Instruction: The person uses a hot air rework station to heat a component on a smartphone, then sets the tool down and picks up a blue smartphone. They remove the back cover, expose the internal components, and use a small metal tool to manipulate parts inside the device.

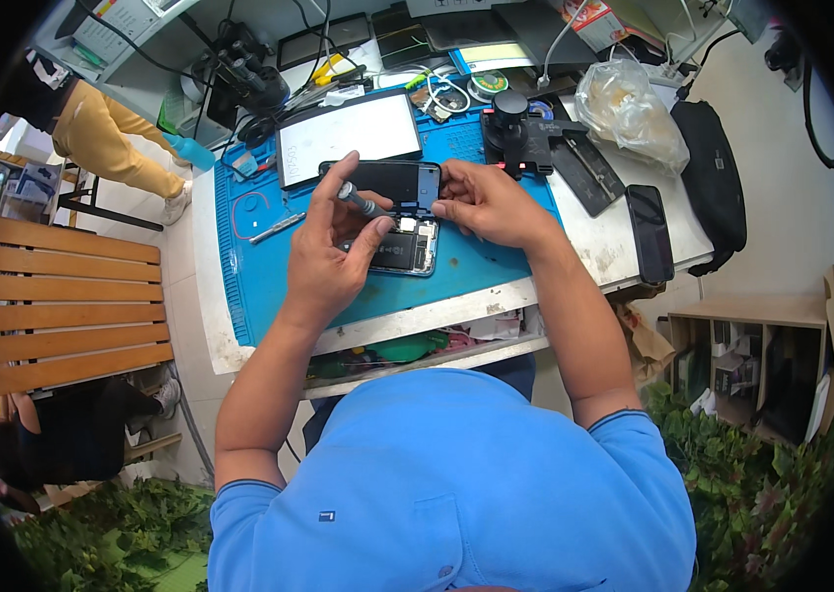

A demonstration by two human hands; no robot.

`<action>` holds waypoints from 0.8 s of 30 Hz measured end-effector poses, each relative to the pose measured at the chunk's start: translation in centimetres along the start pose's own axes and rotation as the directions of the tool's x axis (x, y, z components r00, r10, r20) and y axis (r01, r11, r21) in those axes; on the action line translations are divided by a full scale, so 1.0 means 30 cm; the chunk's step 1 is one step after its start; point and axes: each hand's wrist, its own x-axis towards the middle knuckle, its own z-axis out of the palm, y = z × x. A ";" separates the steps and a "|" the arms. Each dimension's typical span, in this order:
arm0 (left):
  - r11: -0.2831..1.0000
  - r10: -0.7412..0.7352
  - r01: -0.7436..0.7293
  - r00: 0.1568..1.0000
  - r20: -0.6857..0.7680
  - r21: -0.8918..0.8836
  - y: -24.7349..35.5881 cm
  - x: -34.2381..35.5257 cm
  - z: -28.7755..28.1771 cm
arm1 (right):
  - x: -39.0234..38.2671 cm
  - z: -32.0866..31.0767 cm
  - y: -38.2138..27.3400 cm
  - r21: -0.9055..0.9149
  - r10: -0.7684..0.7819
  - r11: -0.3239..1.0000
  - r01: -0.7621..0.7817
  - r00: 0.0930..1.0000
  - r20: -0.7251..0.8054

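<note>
Blue matting (496,261) lies under the left hand (331,259), which holds a gray screwdriver (360,199), and the right hand (488,204), which pinches an opened phone (427,247) by its side.

Blue mat (269,276) on white table (591,237)

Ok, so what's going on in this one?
A person sits at a bench with an opened phone on a blue mat, its insides exposed. The left hand holds a grey screwdriver-like tool over it; the tip is hard to make out. The right hand has its thumb and fingers at the right edge of the dark panel just beyond the exposed insides. A slim metal tool lies unused to the left.
</note>
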 end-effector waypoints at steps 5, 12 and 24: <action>1.000 0.023 -0.024 0.998 -0.050 -0.009 -0.015 -0.001 -0.007 | 0.006 -0.002 0.023 0.030 -0.043 0.999 0.043 0.999 0.002; 0.998 0.053 -0.056 0.993 -0.106 -0.020 -0.029 -0.009 -0.029 | 0.003 -0.003 0.012 0.030 -0.036 0.999 0.036 0.999 0.000; 0.995 0.093 -0.096 0.986 -0.139 -0.015 -0.061 -0.016 -0.050 | -0.004 -0.007 0.011 0.045 0.009 0.999 -0.009 1.000 -0.002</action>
